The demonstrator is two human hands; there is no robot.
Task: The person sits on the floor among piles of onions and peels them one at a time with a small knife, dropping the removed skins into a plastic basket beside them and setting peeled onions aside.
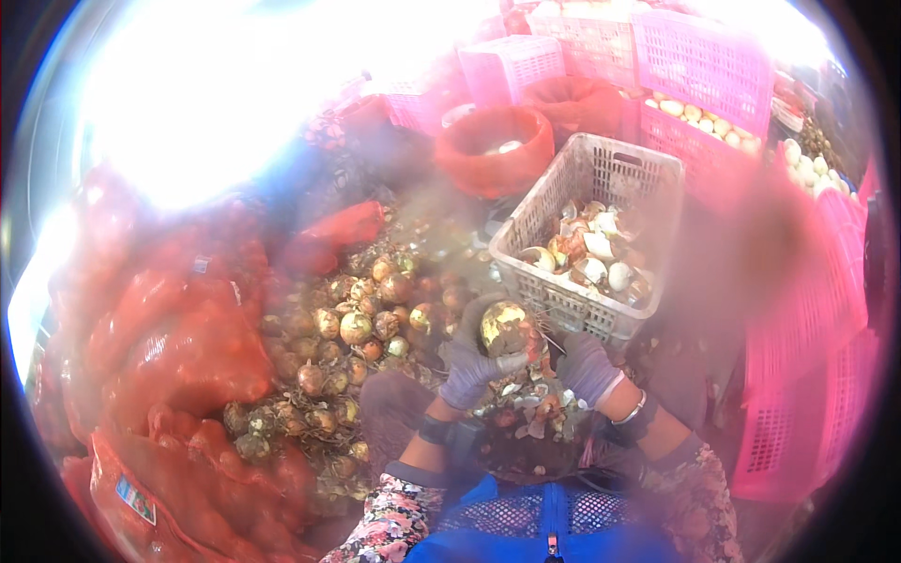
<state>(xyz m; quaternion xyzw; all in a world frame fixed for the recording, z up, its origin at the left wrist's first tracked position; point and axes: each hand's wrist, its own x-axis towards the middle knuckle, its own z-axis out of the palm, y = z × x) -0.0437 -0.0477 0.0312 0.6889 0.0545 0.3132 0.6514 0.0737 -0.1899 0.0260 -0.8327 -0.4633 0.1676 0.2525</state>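
Note:
My left hand (466, 369), in a grey glove, is closed round a brown, partly peeled onion (505, 328) with roots at its right side. Just right of it, my gloved right hand (584, 368) is curled, its fingertips near the onion; a thin thing shows there, too small to make out. Beyond both hands stands a pale plastic crate (511, 249) holding peels and white onion pieces. Loose brown onions (356, 327) are heaped to the left. Scraps of peel (540, 413) lie below my hands.
Red mesh sacks (178, 328) fill the left side. Red round containers (493, 164) stand behind the pale crate. Pink crates (699, 70), some holding white onions (812, 169), are stacked at the back and right (802, 403). Glare and haze blur parts of the view.

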